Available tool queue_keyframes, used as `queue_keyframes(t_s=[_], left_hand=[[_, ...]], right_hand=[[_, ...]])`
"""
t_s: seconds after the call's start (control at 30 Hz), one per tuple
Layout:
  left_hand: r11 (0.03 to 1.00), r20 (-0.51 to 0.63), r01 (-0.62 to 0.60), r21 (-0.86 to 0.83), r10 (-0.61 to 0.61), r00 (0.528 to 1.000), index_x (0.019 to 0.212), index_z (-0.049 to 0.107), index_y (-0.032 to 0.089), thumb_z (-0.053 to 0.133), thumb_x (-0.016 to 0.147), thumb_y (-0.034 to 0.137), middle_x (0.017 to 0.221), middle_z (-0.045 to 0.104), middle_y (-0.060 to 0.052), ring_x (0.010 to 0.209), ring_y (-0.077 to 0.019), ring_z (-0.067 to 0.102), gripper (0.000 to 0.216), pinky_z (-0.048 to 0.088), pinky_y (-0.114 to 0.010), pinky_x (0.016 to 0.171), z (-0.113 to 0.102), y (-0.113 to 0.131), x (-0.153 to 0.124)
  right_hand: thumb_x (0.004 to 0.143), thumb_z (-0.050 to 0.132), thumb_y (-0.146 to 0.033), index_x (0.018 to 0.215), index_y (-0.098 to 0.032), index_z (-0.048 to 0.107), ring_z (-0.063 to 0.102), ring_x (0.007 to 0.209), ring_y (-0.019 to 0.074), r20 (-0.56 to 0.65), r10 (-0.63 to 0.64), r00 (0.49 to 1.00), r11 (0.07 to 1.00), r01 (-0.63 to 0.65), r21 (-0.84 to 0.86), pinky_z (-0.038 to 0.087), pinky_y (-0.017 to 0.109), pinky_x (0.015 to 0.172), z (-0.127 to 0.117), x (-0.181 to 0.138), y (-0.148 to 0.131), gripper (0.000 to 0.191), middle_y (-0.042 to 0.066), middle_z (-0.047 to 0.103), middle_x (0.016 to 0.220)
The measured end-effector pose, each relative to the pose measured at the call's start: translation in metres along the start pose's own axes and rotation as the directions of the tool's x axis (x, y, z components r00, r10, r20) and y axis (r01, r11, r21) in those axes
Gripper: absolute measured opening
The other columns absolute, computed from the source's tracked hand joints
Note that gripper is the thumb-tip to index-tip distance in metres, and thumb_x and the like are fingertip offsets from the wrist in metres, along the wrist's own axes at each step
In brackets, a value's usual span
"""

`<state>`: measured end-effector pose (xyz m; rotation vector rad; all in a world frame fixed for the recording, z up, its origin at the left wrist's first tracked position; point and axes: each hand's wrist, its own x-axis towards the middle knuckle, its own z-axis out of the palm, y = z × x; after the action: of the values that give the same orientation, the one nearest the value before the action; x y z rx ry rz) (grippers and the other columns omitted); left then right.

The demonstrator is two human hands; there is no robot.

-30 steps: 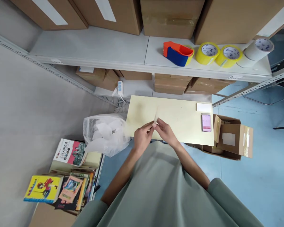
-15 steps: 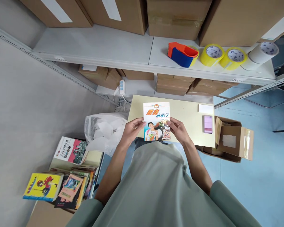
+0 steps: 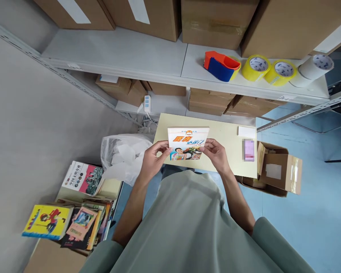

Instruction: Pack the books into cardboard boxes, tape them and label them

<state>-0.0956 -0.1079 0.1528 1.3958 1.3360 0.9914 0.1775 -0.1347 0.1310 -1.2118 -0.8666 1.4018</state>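
A book [image 3: 187, 143] with a white, orange and blue cover is held up in front of me, tilted so that its top page edge shows. My left hand [image 3: 156, 157] grips its left side, thumb on the cover. On the opposite side my right hand [image 3: 215, 153] pinches the edge the same way. Beneath the book lies a pale yellow table [image 3: 230, 151]. A phone [image 3: 249, 150] and a small white box [image 3: 246, 131] rest at the table's right end.
Several books [image 3: 82, 223] are piled at lower left, beside a white plastic bag [image 3: 122, 159]. An open cardboard box [image 3: 278, 170] stands right of the table. The shelf [image 3: 116, 49] ahead bears cartons, a tape dispenser [image 3: 221, 66] and tape rolls [image 3: 255, 68].
The book has tipped, its top edge turning towards me, so the cover looks shorter and the page edge shows. Both hands have kept their hold on its sides.
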Motion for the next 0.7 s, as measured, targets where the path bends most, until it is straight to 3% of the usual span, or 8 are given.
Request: queue_keyframes(t_s=[0.13,0.3,0.43,0.57,0.63,0.7], left_hand=[[0.991,-0.047,-0.076,0.106,0.082,0.996,0.098,0.082,0.024,0.086,0.09,0.049,0.089,0.078,-0.002,0.079,-0.0188,0.066,0.027,0.057,-0.033,0.08,-0.004,0.005,-0.008],[0.963,-0.013,-0.224,0.152,0.229,0.973,0.093,0.082,0.027,0.076,0.097,0.035,0.107,0.085,-0.006,0.105,-0.0256,0.078,0.011,0.061,-0.042,0.099,-0.005,0.015,-0.016],[0.943,-0.066,-0.265,0.203,0.283,0.957,0.085,0.079,0.028,0.073,0.098,0.032,0.105,0.086,-0.005,0.105,-0.0257,0.079,0.014,0.062,-0.046,0.1,-0.002,0.015,-0.019],[0.97,-0.074,-0.205,0.132,0.216,0.974,0.096,0.078,0.027,0.077,0.098,0.035,0.111,0.086,-0.006,0.111,-0.0256,0.08,0.008,0.06,-0.046,0.107,-0.001,0.008,-0.024],[0.991,-0.098,-0.122,0.053,0.126,0.987,0.1,0.073,0.026,0.082,0.096,0.038,0.112,0.085,-0.006,0.112,-0.0253,0.08,0.016,0.061,-0.044,0.108,0.001,0.005,-0.026],[0.998,-0.129,-0.056,-0.008,0.054,0.99,0.097,0.067,0.025,0.088,0.09,0.043,0.105,0.083,-0.005,0.105,-0.0246,0.081,0.028,0.063,-0.041,0.103,0.004,0.002,-0.026]], right_hand=[[0.082,0.096,-0.066,0.102,-0.027,0.077,0.079,0.104,0.0268,0.014,-0.081,0.997,0.993,0.082,-0.083,0.063,0.047,0.105,0.0,-0.005,-0.006,0.047,0.006,0.085,0.102],[0.091,0.091,-0.061,0.096,-0.031,0.081,0.073,0.138,0.0323,0.128,-0.164,0.978,0.982,0.175,-0.077,0.049,0.059,0.13,-0.001,-0.008,-0.011,0.033,0.007,0.086,0.119],[0.093,0.087,-0.065,0.086,-0.032,0.079,0.065,0.15,0.0324,0.147,-0.158,0.976,0.981,0.172,-0.09,0.044,0.062,0.134,0.002,-0.008,-0.005,0.035,0.005,0.084,0.13],[0.092,0.088,-0.06,0.089,-0.032,0.083,0.07,0.143,0.0317,0.115,-0.164,0.98,0.983,0.172,-0.067,0.05,0.057,0.129,0.002,-0.007,-0.002,0.029,0.005,0.085,0.124],[0.093,0.087,-0.057,0.097,-0.032,0.085,0.074,0.135,0.031,0.093,-0.158,0.983,0.982,0.166,-0.088,0.054,0.054,0.124,0.001,-0.007,-0.001,0.026,0.006,0.085,0.121],[0.09,0.089,-0.057,0.115,-0.031,0.084,0.078,0.122,0.0302,0.05,-0.128,0.99,0.984,0.133,-0.119,0.06,0.051,0.114,-0.001,-0.007,0.001,0.036,0.007,0.086,0.118]])
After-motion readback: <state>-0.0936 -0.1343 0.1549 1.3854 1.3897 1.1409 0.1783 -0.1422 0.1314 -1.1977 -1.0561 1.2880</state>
